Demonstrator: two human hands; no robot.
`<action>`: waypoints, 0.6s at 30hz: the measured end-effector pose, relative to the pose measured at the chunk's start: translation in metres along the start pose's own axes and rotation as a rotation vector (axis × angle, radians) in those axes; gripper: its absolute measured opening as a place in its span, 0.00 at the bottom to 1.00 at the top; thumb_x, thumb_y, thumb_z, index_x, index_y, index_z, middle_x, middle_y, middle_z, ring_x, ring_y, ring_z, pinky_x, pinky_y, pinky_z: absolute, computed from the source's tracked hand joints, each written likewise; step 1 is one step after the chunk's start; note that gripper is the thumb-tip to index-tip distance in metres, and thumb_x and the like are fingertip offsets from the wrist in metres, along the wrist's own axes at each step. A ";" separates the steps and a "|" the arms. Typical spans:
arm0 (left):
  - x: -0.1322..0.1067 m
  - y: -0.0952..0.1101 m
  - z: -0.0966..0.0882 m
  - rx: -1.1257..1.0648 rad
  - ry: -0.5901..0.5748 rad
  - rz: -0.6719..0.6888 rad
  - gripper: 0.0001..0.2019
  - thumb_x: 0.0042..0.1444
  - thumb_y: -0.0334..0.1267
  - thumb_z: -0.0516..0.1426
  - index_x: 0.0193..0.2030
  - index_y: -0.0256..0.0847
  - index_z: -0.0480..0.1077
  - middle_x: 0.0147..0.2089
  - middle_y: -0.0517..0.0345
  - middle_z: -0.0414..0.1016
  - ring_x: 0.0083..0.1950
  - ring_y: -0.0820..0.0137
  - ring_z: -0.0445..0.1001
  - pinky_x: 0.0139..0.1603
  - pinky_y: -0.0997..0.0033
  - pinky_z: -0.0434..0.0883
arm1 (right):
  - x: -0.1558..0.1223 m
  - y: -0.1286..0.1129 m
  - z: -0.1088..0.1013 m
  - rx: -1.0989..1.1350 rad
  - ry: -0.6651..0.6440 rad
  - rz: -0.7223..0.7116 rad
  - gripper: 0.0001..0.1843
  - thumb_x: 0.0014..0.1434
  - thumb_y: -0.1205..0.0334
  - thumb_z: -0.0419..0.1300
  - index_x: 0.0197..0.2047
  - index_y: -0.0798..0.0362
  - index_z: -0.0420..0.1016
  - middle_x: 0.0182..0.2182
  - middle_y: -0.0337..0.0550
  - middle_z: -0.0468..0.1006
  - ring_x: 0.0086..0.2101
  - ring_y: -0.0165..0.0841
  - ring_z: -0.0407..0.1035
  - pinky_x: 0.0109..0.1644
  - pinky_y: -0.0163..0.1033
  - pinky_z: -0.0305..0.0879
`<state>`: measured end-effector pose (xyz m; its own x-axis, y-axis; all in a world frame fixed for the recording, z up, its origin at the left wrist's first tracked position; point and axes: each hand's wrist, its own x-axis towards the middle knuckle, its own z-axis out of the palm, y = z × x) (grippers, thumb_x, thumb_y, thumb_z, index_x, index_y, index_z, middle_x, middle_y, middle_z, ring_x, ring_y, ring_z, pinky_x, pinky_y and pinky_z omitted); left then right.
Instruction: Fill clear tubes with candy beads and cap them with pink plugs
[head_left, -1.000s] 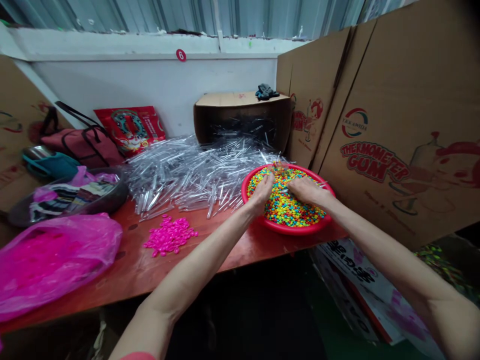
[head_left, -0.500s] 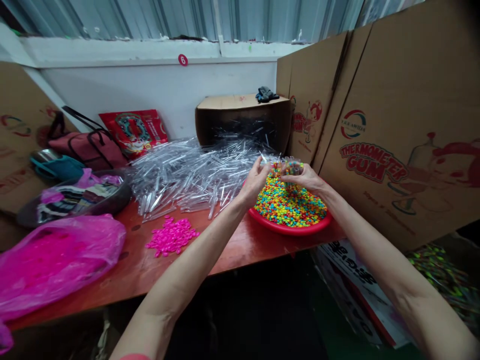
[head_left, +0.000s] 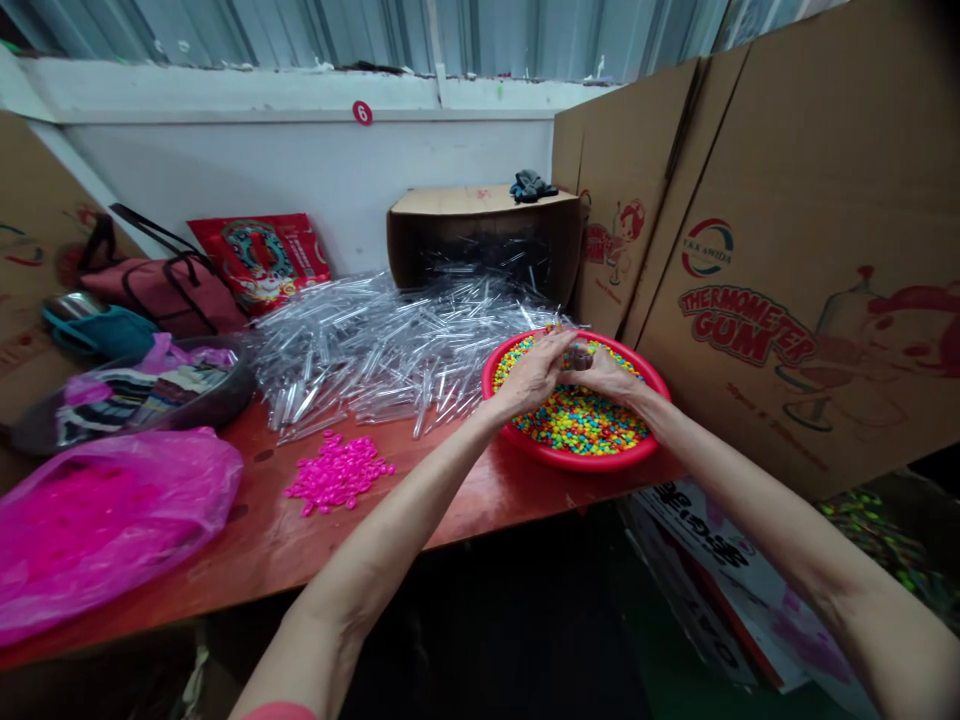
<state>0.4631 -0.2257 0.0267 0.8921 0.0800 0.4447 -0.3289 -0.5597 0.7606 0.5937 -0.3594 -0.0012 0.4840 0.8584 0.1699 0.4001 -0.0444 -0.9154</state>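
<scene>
i see the left hand (head_left: 534, 375) and the right hand (head_left: 606, 373) close together above the red plastic basin (head_left: 577, 464), their fingers meeting around a small thing that i cannot tell well. the basin is full of colored candies (head_left: 577, 425) and stands on the wooden table (head_left: 300, 540), just beside a heap of clear plastic tubes (head_left: 375, 350).

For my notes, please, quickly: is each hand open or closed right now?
Left hand: cannot tell, fingers bent over the basin.
Right hand: closed, seems to hold a small tube.
</scene>
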 end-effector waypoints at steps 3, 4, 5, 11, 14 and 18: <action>-0.003 -0.005 0.004 0.000 -0.005 -0.025 0.26 0.63 0.29 0.49 0.67 0.47 0.69 0.74 0.55 0.64 0.77 0.63 0.57 0.79 0.52 0.50 | -0.002 -0.003 -0.001 -0.059 -0.023 0.007 0.26 0.52 0.47 0.71 0.50 0.50 0.77 0.45 0.45 0.81 0.46 0.41 0.73 0.56 0.49 0.70; -0.003 -0.007 0.004 0.001 -0.008 -0.025 0.26 0.64 0.30 0.49 0.67 0.47 0.69 0.74 0.55 0.63 0.77 0.63 0.57 0.79 0.52 0.50 | -0.003 -0.003 -0.001 -0.067 -0.023 -0.008 0.25 0.53 0.47 0.71 0.50 0.50 0.77 0.45 0.45 0.81 0.46 0.41 0.73 0.56 0.49 0.70; -0.004 -0.007 0.004 0.002 -0.013 -0.022 0.26 0.64 0.31 0.49 0.68 0.47 0.68 0.74 0.55 0.63 0.76 0.63 0.58 0.79 0.53 0.50 | -0.004 -0.002 -0.001 -0.067 -0.029 -0.026 0.24 0.53 0.46 0.70 0.49 0.50 0.77 0.45 0.45 0.81 0.46 0.40 0.74 0.56 0.48 0.70; -0.011 0.000 -0.006 0.036 0.063 -0.044 0.27 0.67 0.38 0.50 0.73 0.49 0.60 0.75 0.54 0.61 0.76 0.61 0.59 0.78 0.53 0.53 | -0.005 0.001 0.002 -0.019 -0.042 -0.073 0.21 0.54 0.48 0.69 0.47 0.50 0.76 0.45 0.44 0.81 0.43 0.37 0.74 0.52 0.45 0.71; -0.017 0.000 -0.018 0.114 0.127 -0.110 0.29 0.66 0.38 0.52 0.73 0.43 0.60 0.74 0.48 0.64 0.73 0.58 0.62 0.76 0.51 0.55 | -0.004 -0.011 0.000 -0.047 0.000 -0.090 0.20 0.55 0.48 0.68 0.46 0.50 0.77 0.44 0.44 0.81 0.40 0.36 0.73 0.48 0.43 0.70; -0.023 -0.005 -0.034 0.230 0.146 -0.197 0.33 0.58 0.32 0.56 0.73 0.35 0.61 0.72 0.39 0.64 0.73 0.52 0.62 0.75 0.50 0.56 | 0.000 -0.036 -0.017 -0.209 -0.044 -0.132 0.19 0.56 0.50 0.67 0.47 0.52 0.77 0.41 0.43 0.80 0.37 0.35 0.72 0.43 0.40 0.68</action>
<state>0.4338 -0.1967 0.0284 0.8722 0.3134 0.3754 -0.0610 -0.6920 0.7193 0.5928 -0.3666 0.0380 0.3839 0.8852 0.2627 0.6125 -0.0312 -0.7899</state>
